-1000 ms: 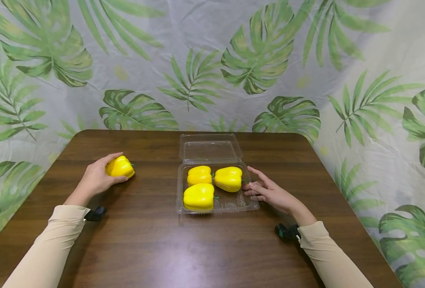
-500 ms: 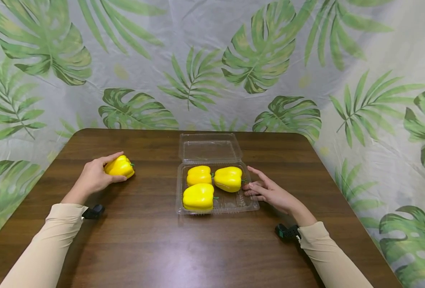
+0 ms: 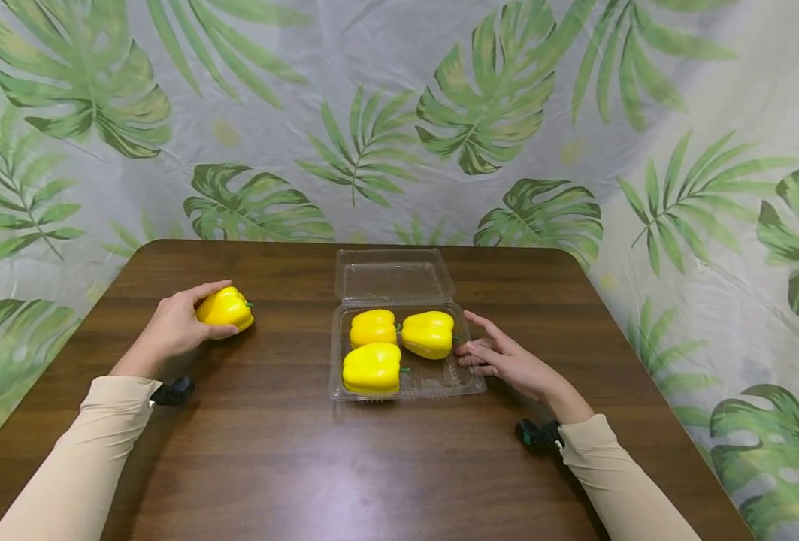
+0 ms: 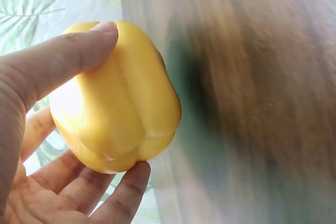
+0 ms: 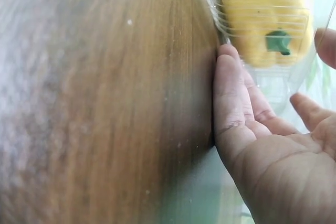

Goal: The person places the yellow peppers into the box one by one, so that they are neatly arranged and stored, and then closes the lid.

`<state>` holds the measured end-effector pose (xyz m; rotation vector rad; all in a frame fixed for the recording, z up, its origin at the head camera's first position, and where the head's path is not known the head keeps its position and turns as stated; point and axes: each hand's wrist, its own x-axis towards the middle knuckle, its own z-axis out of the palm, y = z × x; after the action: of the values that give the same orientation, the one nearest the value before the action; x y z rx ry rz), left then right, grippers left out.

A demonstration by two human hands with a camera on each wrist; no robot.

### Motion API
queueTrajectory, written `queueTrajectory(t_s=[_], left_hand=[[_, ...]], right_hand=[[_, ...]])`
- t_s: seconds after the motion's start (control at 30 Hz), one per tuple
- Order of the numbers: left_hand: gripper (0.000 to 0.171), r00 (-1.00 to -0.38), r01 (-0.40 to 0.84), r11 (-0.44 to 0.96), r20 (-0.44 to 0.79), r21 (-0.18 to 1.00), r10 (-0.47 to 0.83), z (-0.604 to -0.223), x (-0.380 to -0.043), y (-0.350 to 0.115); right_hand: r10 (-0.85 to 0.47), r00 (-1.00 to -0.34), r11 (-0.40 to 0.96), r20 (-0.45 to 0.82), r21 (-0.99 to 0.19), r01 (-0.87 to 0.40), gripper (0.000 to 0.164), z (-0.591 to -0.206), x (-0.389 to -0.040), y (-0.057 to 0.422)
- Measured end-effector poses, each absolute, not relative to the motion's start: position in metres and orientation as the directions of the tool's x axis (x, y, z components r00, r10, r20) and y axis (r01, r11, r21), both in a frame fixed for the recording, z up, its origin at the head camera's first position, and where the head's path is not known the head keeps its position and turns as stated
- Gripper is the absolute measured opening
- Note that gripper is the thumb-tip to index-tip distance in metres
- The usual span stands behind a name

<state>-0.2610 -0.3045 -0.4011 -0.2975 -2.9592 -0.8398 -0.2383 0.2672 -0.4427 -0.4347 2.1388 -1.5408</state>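
Note:
At the left of the table, my left hand point(image 3: 172, 324) grips a yellow bell pepper point(image 3: 226, 309), its green stem facing right. In the left wrist view the thumb lies across one side of this pepper point(image 4: 123, 98) and fingertips support the other side; whether it touches the table I cannot tell. A clear plastic clamshell box point(image 3: 440, 385) lies unfolded mid-table, its lid point(image 3: 394, 274) laid back. Three yellow bell peppers sit inside: back left point(image 3: 372, 328), front left point(image 3: 372, 368) and back right point(image 3: 428, 335). Beside the box's right wall rests my right hand point(image 3: 510, 364), fingers extended against the plastic.
The brown wooden table point(image 3: 291, 466) carries everything. Behind it hangs a leaf-patterned cloth point(image 3: 385, 150). Each wrist wears a black device, such as the right one point(image 3: 537, 433). In the box, the front right part shows bare plastic.
My left wrist has shifted slightly left, with the pepper still in the hand at nearly the same spot. The right hand and the box have stayed in place.

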Motion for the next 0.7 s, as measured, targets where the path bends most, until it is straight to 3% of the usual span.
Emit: queueTrajectory(t_s=[0.3,0.7], left_hand=[[0.086,-0.983,0.185,0.796,0.09,0.576,0.163,-0.382,-0.261,-0.29],[0.081,-0.96,0.272,0.766,0.112,0.583,0.256,-0.351,-0.261,-0.258]], right_hand=[[-0.503,-0.846,0.317,-0.175,-0.948,0.007,0.069,-0.44,-0.237,0.264],[-0.492,-0.851,0.325,-0.182,-0.946,0.015,0.068,-0.439,-0.233,0.263]])
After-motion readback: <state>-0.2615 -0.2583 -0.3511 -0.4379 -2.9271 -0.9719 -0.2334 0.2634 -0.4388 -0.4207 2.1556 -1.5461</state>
